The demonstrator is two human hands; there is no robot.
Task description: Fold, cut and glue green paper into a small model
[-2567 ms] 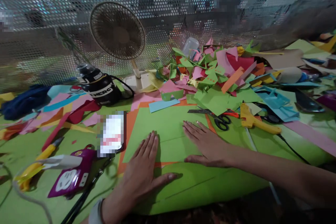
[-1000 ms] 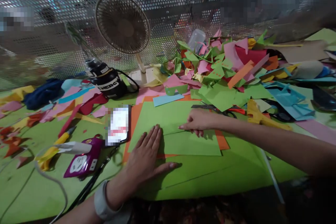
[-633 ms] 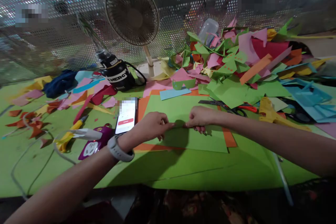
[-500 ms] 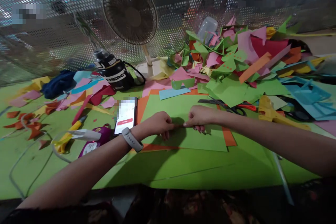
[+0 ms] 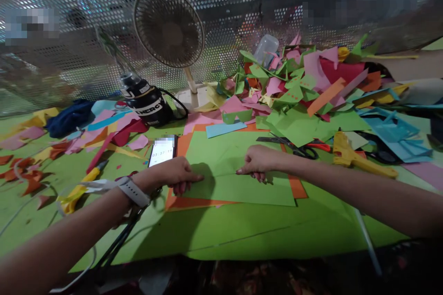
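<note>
A green sheet of paper (image 5: 228, 193) lies over an orange sheet (image 5: 300, 185), and both my hands rest on it. My left hand (image 5: 178, 175) is at the sheet's left part, its fingers curled and one fingertip stretched inward against the paper. A pale watch sits on that wrist. My right hand (image 5: 261, 162) is closed at the right part, a fingertip pointing down onto the sheet. Between the hands a faint line, perhaps a crease, runs across the green paper. I see nothing held in either hand.
A light blue strip (image 5: 226, 129) lies at the sheet's far edge. Scissors (image 5: 301, 150) and a yellow tool (image 5: 362, 159) are to the right. A phone (image 5: 162, 151), black bottle (image 5: 148, 103) and fan (image 5: 169, 27) stand left and behind. Paper scraps (image 5: 294, 94) heap at the back.
My left hand has slid left, away from my right hand, opening a wide gap between the fingertips. The right hand stays nearly in place on the paper. The view has shifted slightly.
</note>
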